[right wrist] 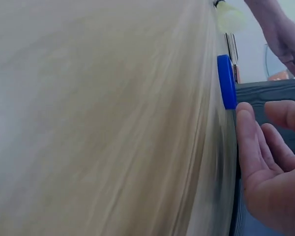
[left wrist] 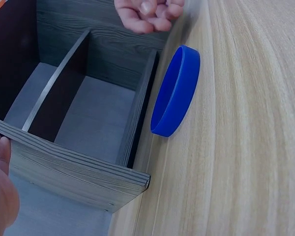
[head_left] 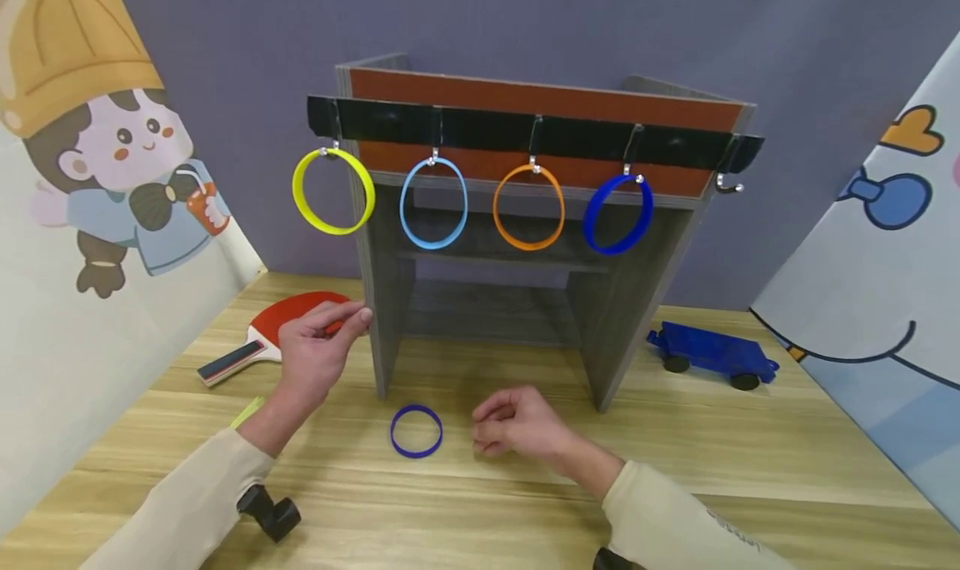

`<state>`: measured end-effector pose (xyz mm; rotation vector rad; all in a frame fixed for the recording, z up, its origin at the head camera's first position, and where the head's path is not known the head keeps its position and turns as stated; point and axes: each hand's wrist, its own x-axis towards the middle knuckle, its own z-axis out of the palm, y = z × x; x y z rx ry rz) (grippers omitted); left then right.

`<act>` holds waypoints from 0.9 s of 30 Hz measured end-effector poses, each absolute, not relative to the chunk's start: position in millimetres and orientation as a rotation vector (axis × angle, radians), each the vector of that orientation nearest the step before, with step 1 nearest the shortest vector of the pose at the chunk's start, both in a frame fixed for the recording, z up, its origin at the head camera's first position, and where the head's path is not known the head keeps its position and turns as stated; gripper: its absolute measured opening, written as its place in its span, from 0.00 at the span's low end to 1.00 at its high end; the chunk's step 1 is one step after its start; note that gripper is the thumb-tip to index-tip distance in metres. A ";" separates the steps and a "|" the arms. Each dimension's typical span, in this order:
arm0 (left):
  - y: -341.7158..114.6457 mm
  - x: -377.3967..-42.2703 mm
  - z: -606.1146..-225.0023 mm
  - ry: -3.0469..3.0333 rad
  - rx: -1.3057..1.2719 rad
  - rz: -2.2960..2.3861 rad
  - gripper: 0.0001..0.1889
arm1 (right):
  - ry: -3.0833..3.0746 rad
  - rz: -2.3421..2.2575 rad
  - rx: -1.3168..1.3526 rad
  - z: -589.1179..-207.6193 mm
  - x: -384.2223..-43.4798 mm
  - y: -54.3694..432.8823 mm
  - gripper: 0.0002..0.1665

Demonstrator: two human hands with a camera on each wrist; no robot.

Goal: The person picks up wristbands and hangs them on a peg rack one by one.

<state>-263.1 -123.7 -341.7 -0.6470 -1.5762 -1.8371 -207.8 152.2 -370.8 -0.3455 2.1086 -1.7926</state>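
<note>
My left hand (head_left: 318, 345) is at the outer side of the grey shelf unit (head_left: 378, 303), its fingertips touching the side panel near the front edge. In the left wrist view, its fingers (left wrist: 2, 152) lie against the outside of that panel. My right hand (head_left: 517, 424) is low over the tabletop before the shelf, fingers loosely bent and holding nothing. Between the hands, a dark blue silicone wristband (head_left: 392, 437) lies on the table. It shows beyond the right fingertips in the right wrist view, apart from them. Yellow (head_left: 297, 199), light blue (head_left: 405, 220), orange (head_left: 497, 212) and blue (head_left: 592, 228) wristbands hang from hooks.
A black strip (head_left: 480, 127) across the shelf top carries the hooks; its rightmost hook (head_left: 729, 187) bears no band. A red table tennis paddle (head_left: 285, 312) lies left of the shelf. At right stands a blue toy wagon (head_left: 708, 352). Something yellow-green (head_left: 247, 412) peeks past the left forearm.
</note>
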 end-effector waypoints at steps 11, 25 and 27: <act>-121.3 -264.4 -341.4 -1.532 -0.663 -1.858 0.10 | 2.074 -1.726 -0.312 -378.2 -219.0 127.4 0.14; -121.2 -259.1 -336.1 -1.545 -0.649 -1.834 0.09 | 2.084 -1.743 -0.215 -387.8 -225.0 109.2 0.12; -119.7 -255.2 -331.3 -1.541 -0.653 -1.835 0.09 | 2.099 -1.738 -0.205 -387.7 -224.3 107.7 0.12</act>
